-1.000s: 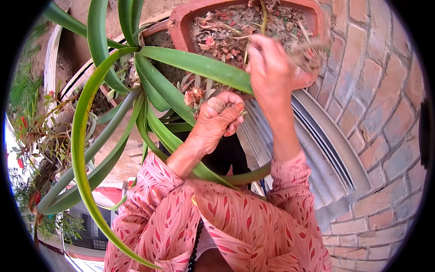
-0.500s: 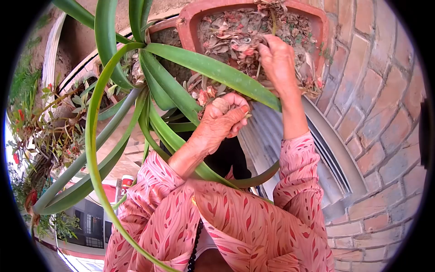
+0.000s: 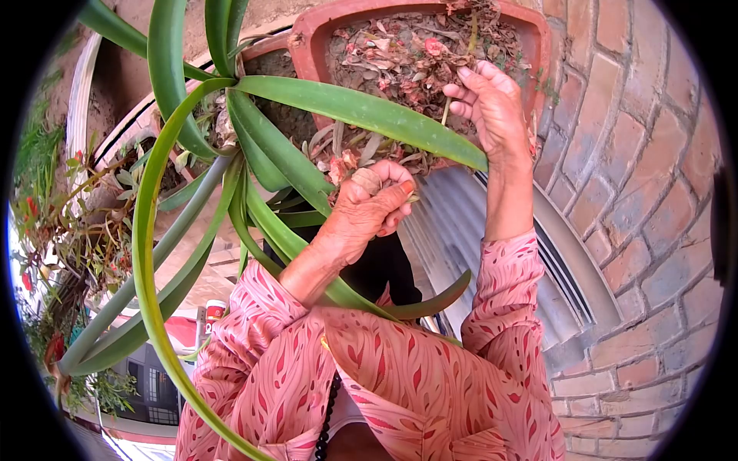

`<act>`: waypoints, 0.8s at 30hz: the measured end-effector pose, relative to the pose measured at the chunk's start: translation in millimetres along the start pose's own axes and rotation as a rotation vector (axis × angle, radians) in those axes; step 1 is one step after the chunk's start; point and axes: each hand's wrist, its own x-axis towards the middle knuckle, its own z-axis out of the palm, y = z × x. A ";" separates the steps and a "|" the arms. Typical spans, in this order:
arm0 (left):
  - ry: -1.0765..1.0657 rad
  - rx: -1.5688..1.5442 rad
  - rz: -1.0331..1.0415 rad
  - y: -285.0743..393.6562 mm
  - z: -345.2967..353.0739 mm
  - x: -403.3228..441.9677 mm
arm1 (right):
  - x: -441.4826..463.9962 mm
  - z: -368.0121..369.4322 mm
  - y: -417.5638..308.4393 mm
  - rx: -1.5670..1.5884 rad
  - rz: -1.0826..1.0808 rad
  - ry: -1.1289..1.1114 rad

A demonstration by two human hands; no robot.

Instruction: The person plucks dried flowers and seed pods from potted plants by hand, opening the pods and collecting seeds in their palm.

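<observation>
Since the frame half a second ago, the right hand (image 3: 501, 115) has drawn a little toward the right wall of the terracotta-coloured planter (image 3: 305, 48) and its fingers have spread, while the left hand (image 3: 355, 217) stays much as it was. We see the withered clump (image 3: 430, 75) inside the planter, just to the left of the right fingertips; whether the nearest fingertip touches its edge we cannot tell. That hand is plainly the nearer one, its palm turned toward the clump, its fingers parted and slightly curled, with nothing visible between them. Beneath the fingertips we make out a thin pale stalk (image 3: 446, 112), its long axis running roughly up and down our view, near enough in line with the forearm. Our left hand is closed, thumb pressed against curled fingers, and a pale scrap (image 3: 413, 198) pokes out at the thumb tip; what else the fist holds is hidden. It sits below the planter, beside some reddish dried petals (image 3: 340, 167). Between the two hands we have a long green leaf (image 3: 338, 109), slanting from the left down to its tip beside the right wrist.
</observation>
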 end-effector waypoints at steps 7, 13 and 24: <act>0.003 0.000 -0.001 1.5 -0.3 0.3 | -9.3 1.3 -7.5 0.082 0.038 -0.055; 0.012 0.055 0.027 13.1 13.0 5.0 | -11.7 -3.0 -8.9 -0.056 0.049 -0.115; 0.017 0.293 0.469 49.0 59.9 28.6 | -2.3 -4.2 10.6 -0.125 -0.048 -0.142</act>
